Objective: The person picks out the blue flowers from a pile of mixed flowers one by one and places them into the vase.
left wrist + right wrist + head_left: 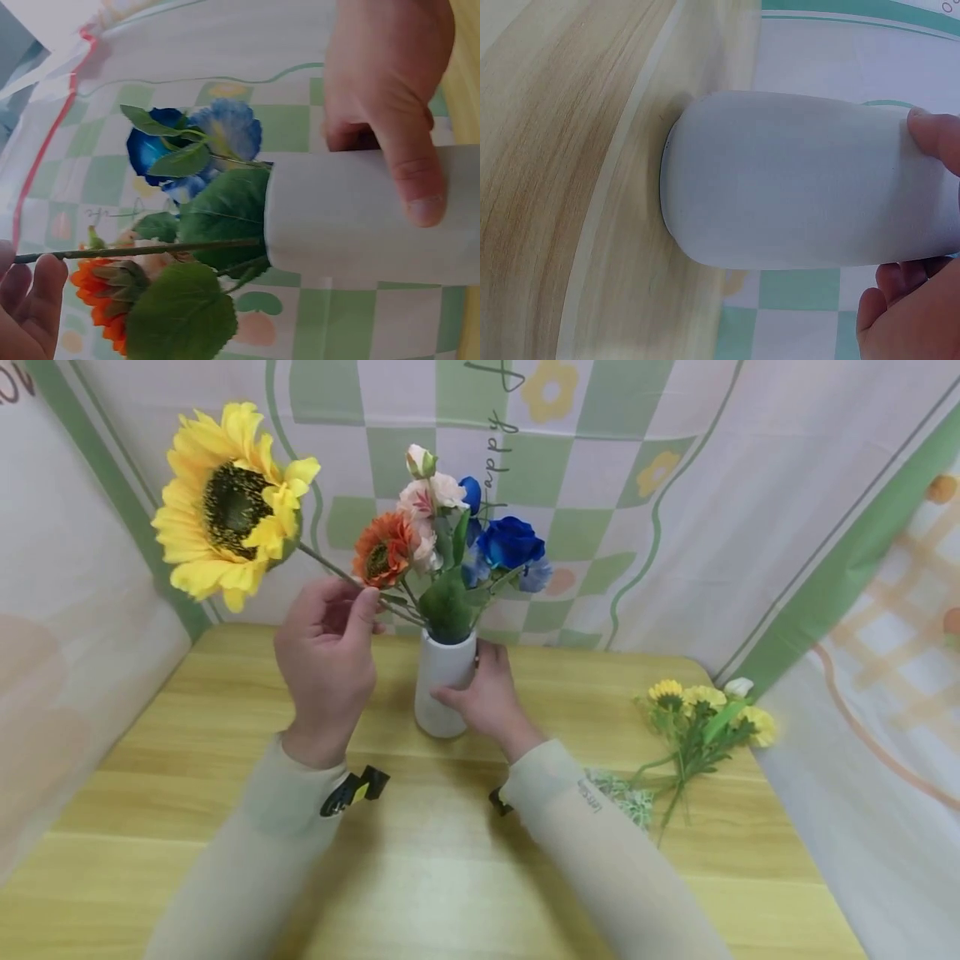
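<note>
The left hand [326, 652] pinches the stem [150, 251] of a sunflower [236, 510], which leans out leftward from the mouth of a white vase [437, 664]. The right hand [491, 689] grips the vase, upright on the worktop [420, 877]. The sunflower looks light but top-heavy, its stem probably stiff yet bendable, best held below the bloom; the vase seems smooth, perhaps breakable, and suits a grip round its body. "appy" runs sideways on the backdrop [405, 468]; the sleeve [622, 860] lettering is unclear.

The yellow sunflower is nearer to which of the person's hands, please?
The left hand is nearer, pinching the yellow sunflower by its stem; the right hand is farther off, holding the white vase.
</note>
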{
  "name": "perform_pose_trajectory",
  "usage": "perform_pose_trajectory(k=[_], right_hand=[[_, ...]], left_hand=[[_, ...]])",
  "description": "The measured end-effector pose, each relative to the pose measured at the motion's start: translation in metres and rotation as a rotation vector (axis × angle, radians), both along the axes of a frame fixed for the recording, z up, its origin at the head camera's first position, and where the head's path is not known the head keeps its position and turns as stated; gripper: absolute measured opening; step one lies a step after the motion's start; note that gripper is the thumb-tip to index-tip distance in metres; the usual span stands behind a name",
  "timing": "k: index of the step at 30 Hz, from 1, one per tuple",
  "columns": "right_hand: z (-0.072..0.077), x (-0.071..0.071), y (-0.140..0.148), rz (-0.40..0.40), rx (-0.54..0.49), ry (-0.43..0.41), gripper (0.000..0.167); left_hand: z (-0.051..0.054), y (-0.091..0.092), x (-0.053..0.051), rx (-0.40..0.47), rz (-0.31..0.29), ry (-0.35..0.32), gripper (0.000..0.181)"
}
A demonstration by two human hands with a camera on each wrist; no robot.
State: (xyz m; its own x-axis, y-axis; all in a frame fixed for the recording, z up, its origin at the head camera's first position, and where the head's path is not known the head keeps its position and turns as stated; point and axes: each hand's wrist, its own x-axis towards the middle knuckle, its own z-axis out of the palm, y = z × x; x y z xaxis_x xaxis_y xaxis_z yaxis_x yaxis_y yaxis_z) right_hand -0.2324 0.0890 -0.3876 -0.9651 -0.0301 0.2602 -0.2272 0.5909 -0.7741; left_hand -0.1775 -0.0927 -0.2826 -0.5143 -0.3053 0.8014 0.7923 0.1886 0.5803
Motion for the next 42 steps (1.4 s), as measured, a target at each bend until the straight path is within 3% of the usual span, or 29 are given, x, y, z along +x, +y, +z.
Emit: perform_pose_trajectory(k=[4,11,16,19,27,32,40,42], right_hand=[[-0.001,0.000,0.000,-0.011,0.006,0.002,0.096],[-0.002,0.001,-0.001,-0.008,0.005,0.016,0.097],[0.000,0.002,-0.001,0.004,-0.003,0.018,0.101],[0.001,0.001,-0.001,0.002,0.002,0.008,0.103],[0.000,0.002,-0.001,-0.011,0.021,0.002,0.103],[-0.001,0.002,-0.001,-0.013,0.029,0.003,0.102],[-0.003,0.000,-0.002,-0.016,0.052,0.020,0.103],[-0.004,0.000,-0.002,-0.019,0.052,0.024,0.102]], left_hand=[[-0.006,0.002,-0.007,-0.038,0.009,-0.020,0.012],[-0.015,0.006,-0.015,-0.099,0.078,-0.108,0.014],[-0.016,0.008,-0.020,-0.125,0.081,-0.176,0.017],[-0.017,0.009,-0.022,-0.136,0.078,-0.184,0.017],[-0.014,0.012,-0.021,-0.142,0.123,-0.151,0.016],[-0.008,0.010,-0.025,-0.142,0.173,-0.134,0.014],[-0.006,0.013,-0.033,-0.243,0.208,0.034,0.011],[-0.006,0.015,-0.034,-0.265,0.205,0.020,0.010]])
